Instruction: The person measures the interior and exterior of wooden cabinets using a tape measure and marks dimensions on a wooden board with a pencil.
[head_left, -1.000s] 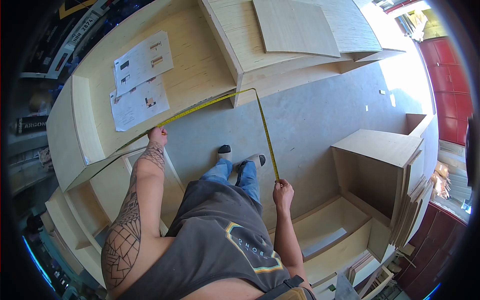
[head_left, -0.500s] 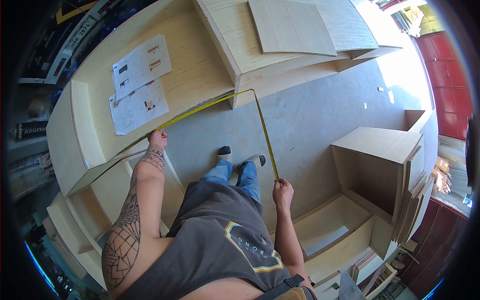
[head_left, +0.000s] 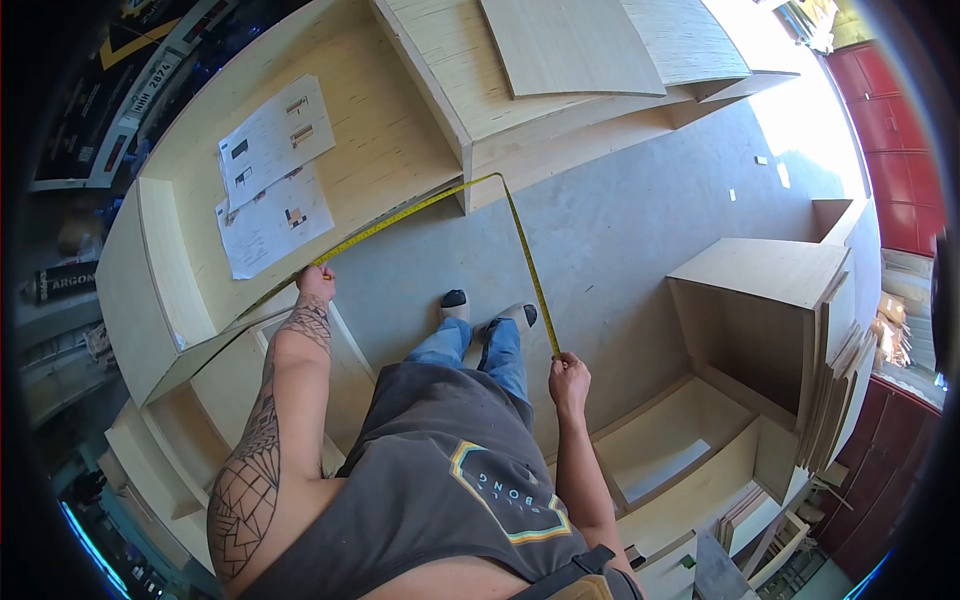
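Observation:
A yellow tape measure blade (head_left: 523, 238) runs along the front edge of a plywood cabinet (head_left: 400, 130), then bends sharply past the cabinet's divider and comes back down to my right hand. My left hand (head_left: 317, 281) is closed on the blade at the cabinet's edge, near the papers. Out over the floor, my right hand (head_left: 570, 384) is closed around the blade's other stretch. Printed drawing sheets (head_left: 275, 225) lie inside the cabinet, just beyond my left hand.
A loose plywood panel (head_left: 570, 50) rests on the cabinet at the top. An open plywood box cabinet (head_left: 755, 275) stands at right, with boards (head_left: 840, 380) leaning beside it. More cabinet parts (head_left: 165, 450) are at lower left. Red lockers (head_left: 893, 150) line the far right.
The view has shifted slightly. Both hands keep their hold on the tape measure blade, and its bend stays near the cabinet's divider.

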